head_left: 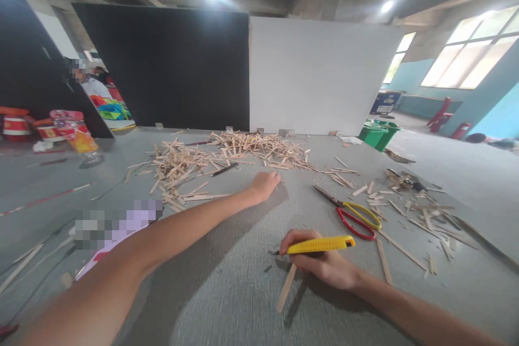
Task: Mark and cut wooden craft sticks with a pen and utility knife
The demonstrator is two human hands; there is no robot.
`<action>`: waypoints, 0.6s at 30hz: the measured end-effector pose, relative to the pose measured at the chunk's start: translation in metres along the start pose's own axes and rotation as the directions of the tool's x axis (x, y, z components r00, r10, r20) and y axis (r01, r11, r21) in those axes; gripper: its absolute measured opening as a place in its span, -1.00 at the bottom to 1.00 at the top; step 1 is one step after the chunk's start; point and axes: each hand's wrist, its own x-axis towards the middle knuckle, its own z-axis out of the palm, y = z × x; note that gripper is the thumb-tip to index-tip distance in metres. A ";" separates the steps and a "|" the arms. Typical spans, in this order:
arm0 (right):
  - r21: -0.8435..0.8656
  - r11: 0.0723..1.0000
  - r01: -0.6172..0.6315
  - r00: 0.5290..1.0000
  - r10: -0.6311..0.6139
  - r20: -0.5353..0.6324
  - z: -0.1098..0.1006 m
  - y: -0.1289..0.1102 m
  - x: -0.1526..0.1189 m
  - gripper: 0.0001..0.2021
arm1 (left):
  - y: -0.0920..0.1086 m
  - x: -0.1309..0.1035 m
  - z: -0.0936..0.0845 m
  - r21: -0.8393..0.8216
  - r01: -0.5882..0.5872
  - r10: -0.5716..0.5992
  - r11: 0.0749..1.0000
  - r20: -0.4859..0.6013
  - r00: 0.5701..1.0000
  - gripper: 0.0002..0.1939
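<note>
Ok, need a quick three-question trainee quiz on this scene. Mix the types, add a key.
1. Which of the person's hands grips the yellow plastic utility knife?
2. True or false: metal scissors with one red and one yellow handle lie on the grey tabletop.
3. Fill in: pale flat wooden sticks lie heaped between the left hand and two upright panels, one black, one ____.

Key:
1. Right hand
2. True
3. White

The right grip (pixel 330 270) holds a yellow utility knife (pixel 316 245).
</note>
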 end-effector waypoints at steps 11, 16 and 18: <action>0.198 0.980 -0.020 0.923 0.095 -0.372 0.012 0.015 0.007 -0.62 | -0.001 -0.073 -0.041 -0.196 0.179 -0.209 0.964 -0.146 0.967 -0.62; 0.201 0.979 0.015 0.894 0.077 -0.441 0.012 0.011 0.009 -0.60 | 0.049 -0.151 -0.022 -0.371 0.105 -0.155 0.923 -0.108 0.982 -0.75; 0.190 0.981 0.028 0.891 0.062 -0.451 0.013 0.009 0.008 -0.58 | 0.062 -0.167 -0.009 -0.427 0.066 -0.120 0.902 -0.100 0.988 -0.78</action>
